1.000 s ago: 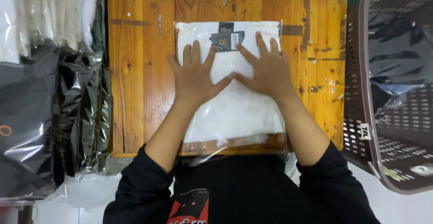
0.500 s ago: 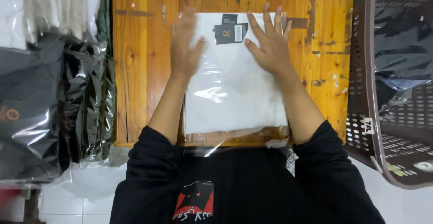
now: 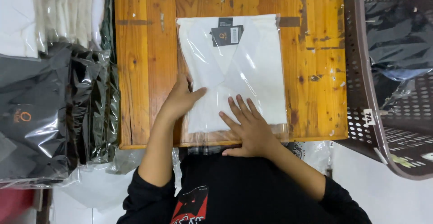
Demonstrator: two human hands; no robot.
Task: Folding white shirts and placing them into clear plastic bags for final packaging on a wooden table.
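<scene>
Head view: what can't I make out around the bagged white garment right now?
- Bagged white garment: near edge, hidden under the left hand and right hand.
- Dark hang tag: print too small.
- Basket: cut off by the right edge.
- Stacked packs: cut off by the left edge.

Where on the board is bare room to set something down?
Bare wood on the wooden board lies left of the bagged white garment, and a wider strip right of it. Left hand and right hand crowd the near edge.

Desk (image 3: 144,70): carries the bagged shirt (image 3: 234,70) at centre.
Hands: left hand (image 3: 180,101) on shirt's left edge; right hand (image 3: 248,129) on its near edge.
Left of desk: stacked bagged garments (image 3: 49,107).
Right of desk: basket (image 3: 361,93).
</scene>
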